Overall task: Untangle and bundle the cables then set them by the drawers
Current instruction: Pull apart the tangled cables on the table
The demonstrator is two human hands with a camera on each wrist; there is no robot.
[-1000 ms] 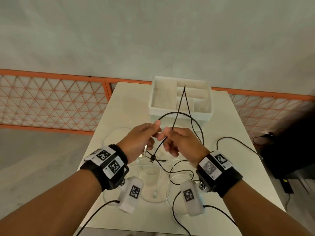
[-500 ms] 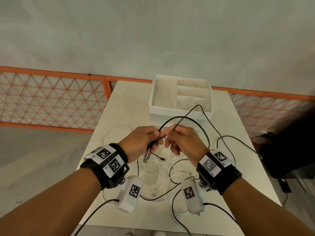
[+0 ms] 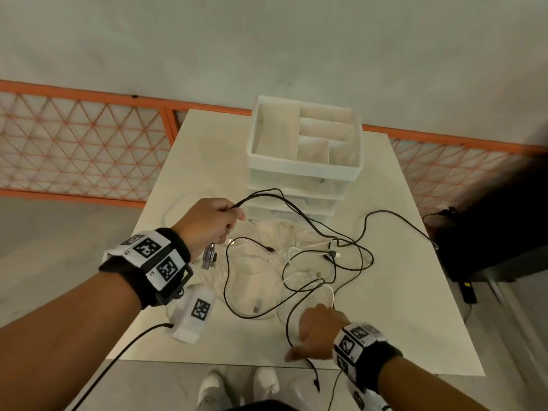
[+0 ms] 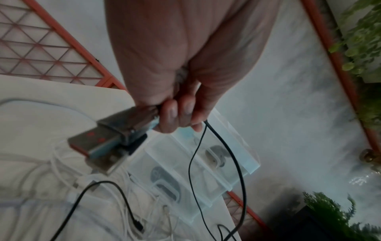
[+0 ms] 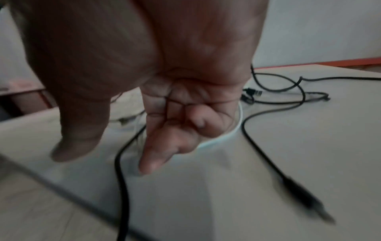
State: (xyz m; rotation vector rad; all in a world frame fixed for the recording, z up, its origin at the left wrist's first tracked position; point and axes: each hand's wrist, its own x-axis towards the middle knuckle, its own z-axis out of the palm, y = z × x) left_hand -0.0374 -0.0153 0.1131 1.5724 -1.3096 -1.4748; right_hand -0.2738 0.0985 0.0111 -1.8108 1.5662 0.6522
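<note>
Head view is showing the left hand [image 3: 212,223], left of the frame's centre, curling its fingers around a thin black cable [image 3: 299,209]. The cable's silver USB plug [image 3: 209,256] is hanging below the fist, and two strands are arching out of the fist toward the right. Left wrist view is confirming that grip, with the fingers [image 4: 175,114] wrapping the strands and the blurred plug jutting toward the lower left of that frame.

The right hand [image 3: 318,333] is hovering at the lower right of the frame over the near edge of the pale rectangular desk [image 3: 415,307], gripping nothing. Right wrist view is showing its thumb and forefinger extending downward while the other fingers are curling loosely; the forefinger is sitting just beside a black strand, and I cannot tell whether it is touching it. A black end of the cable is dangling off the desk edge below that hand.

The rest of the black cable is sprawling in loose loops across the middle of the desk, lying over a tangle of thin white cables [image 3: 267,262]. A white translucent plastic drawer unit [image 3: 302,170] with a divided tray on top is standing at upper centre, just beyond the tangle.
</note>
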